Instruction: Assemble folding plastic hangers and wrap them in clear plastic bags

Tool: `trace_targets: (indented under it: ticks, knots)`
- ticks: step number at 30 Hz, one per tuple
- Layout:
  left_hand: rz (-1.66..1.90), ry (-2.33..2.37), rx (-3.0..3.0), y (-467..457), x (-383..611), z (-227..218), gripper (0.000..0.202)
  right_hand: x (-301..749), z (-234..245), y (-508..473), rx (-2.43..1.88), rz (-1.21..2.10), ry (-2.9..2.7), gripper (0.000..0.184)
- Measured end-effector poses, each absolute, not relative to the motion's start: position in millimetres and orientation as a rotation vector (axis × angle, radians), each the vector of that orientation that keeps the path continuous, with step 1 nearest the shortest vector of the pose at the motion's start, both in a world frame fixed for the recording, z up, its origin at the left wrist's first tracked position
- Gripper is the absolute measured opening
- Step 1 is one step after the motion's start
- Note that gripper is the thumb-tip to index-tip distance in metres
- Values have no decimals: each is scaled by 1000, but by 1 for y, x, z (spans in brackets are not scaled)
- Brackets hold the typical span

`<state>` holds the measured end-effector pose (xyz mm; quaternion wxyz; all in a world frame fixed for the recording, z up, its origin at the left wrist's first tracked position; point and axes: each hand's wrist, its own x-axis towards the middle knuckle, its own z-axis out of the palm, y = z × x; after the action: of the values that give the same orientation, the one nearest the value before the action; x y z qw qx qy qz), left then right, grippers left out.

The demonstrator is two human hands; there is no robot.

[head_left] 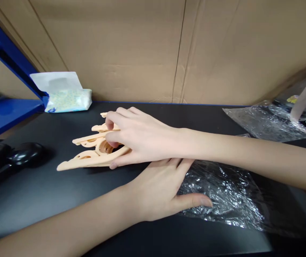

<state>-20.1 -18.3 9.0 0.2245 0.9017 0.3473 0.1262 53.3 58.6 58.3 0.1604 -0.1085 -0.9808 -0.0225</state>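
Observation:
Several beige curved plastic pieces (88, 160), with tapered ends, holes and a ringed opening, lie side by side on the black table; their exact kind cannot be made out. Reaching in from the right, my right hand (134, 134) is over their right ends with its fingers bent around them, hiding that part. My left hand (161, 189) crosses beneath my right wrist, palm down on a crinkled clear plastic bag (222, 194). Its thumb is stretched out to the right, while its fingertips are hidden under my right arm.
A pack with a white flap (67, 100) stands at the back left by a blue metal frame (10, 53). A black rounded device (25, 153) sits at the left. More clear plastic (265, 121) and a bag with straps (303, 98) are at the right. Cardboard (121, 46) walls the back.

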Motion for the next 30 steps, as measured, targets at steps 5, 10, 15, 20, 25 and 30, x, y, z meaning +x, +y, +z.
trace_targets:
  ticks: [5,10,15,20,25,30]
  knots:
    - [379,944,2465,-19,-20,9,86,62,55,57,-314,41,-2780,29]
    - [436,926,2470,-19,-21,7,79,77,54,48,-370,67,-2748,29]
    - [434,936,2508,-20,-20,6,73,90,47,41,-456,37,-2686,33]
    - [414,936,2498,-20,-20,6,71,99,50,39,-606,95,-2709,34]
    - [400,924,2478,-18,-20,6,69,103,51,40,-636,256,-2664,34]
    - [378,931,2485,-19,-20,8,72,105,49,45,-598,260,-2662,37]
